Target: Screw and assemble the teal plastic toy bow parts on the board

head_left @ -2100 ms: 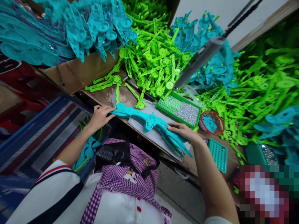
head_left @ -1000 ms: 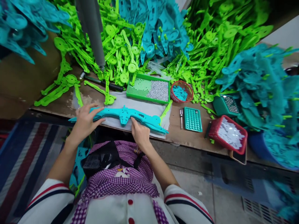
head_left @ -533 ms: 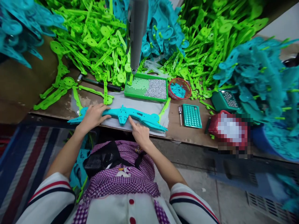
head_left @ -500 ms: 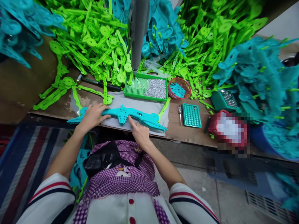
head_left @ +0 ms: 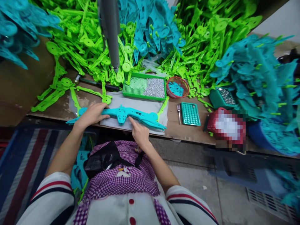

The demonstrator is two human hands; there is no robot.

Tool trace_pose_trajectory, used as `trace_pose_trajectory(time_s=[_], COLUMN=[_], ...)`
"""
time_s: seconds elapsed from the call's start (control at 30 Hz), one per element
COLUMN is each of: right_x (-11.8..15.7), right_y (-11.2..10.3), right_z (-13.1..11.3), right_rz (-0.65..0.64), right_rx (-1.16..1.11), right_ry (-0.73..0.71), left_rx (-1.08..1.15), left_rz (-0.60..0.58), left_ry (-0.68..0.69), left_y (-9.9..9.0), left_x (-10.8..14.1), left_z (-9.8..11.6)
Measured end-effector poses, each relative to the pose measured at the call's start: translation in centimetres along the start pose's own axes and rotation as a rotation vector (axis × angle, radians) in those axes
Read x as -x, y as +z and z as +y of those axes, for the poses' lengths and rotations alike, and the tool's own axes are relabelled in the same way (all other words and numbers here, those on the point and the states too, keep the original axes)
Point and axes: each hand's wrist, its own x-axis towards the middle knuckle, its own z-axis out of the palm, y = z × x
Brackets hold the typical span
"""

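Observation:
A long blue plastic winged piece [head_left: 145, 116], with an animal-like head at its middle, lies across the white cloth [head_left: 112, 122] at the table's front edge. My left hand [head_left: 92, 115] is closed over its left wing, fingers on top and thumb at the near side. My right hand [head_left: 140, 132] rests at the near edge, just right of the head; its index finger touches the piece and the other fingers curl by the right wing. Lime green arms stick out behind both wings. A grey power screwdriver [head_left: 112, 40] hangs above, apart from both hands.
Behind the cloth stands a green tray [head_left: 133, 95] of small screws, beside a red basket [head_left: 179, 95] of blue bits. A hammer [head_left: 98, 83] lies left. Rightward are a screwdriver [head_left: 179, 114], a teal tray [head_left: 191, 114] and a red container [head_left: 225, 125]. Green and blue parts pile up behind.
The hanging power screwdriver has swung left, away from above the screw tray. Both hands keep their places on the blue winged piece. The view has shifted slightly.

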Motion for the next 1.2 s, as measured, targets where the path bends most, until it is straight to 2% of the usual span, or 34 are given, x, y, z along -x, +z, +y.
trace_pose_trajectory(time_s=[0.13,0.2,0.27,0.33,0.4,0.47,0.57,0.7,1.0,1.2], right_x=[-0.5,-0.1,0.7,1.7,2.3,2.4,1.6,0.8,1.0,1.2], right_y=[-0.5,-0.6,-0.6,-0.6,-0.8,-1.1,-1.4,-1.4,-1.3,-1.5], right_z=[-0.6,-0.3,0.5,1.8,3.2,4.4,5.6,6.5,7.4,7.5], right_rz=[-0.063,-0.044,0.057,0.231,0.391,0.460,0.417,0.353,0.373,0.339], right_rx=[0.035,-0.007,-0.121,-0.220,-0.221,-0.143,-0.058,-0.063,-0.097,-0.105], right_ry=[0.026,0.005,-0.064,-0.115,-0.103,-0.058,-0.021,-0.070,-0.130,-0.134], left_rx=[0.031,0.025,0.019,0.026,0.040,0.054,0.083,0.122,0.094,0.098], left_rz=[0.003,0.009,0.011,0.000,-0.025,-0.063,-0.097,-0.077,-0.049,-0.040], left_ry=[0.004,-0.011,-0.044,-0.073,-0.089,-0.098,-0.105,-0.085,-0.134,-0.051], left_y=[0.1,0.1,0.1,0.0,-0.1,-0.2,-0.4,-0.5,-0.4,-0.2], left_x=[0.0,0.1,0.1,0.0,-0.2,-0.6,-0.9,-0.9,-0.7,-0.4], left_z=[0.0,0.2,0.3,0.4,0.3,0.1,-0.1,-0.1,0.4,0.4])
